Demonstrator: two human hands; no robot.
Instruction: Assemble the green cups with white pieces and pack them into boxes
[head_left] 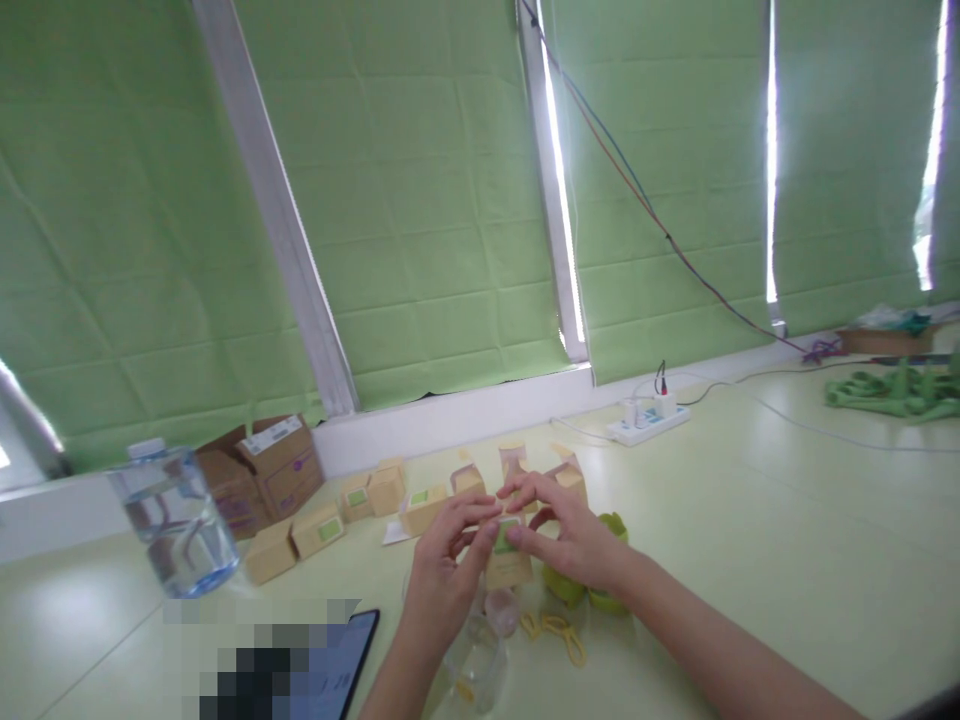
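Note:
Both my hands meet over a small tan carton with a green label, held just above the pale table. My left hand pinches the carton's left side near the top. My right hand curls its fingers over the top and right side. Below the carton lie small clear cups and yellow loops. Green round pieces sit under my right wrist.
More tan cartons are scattered behind my hands, some with open flaps. A clear water bottle and a brown cardboard box stand at the left. A phone lies near the front edge. A power strip and green straps lie at the right.

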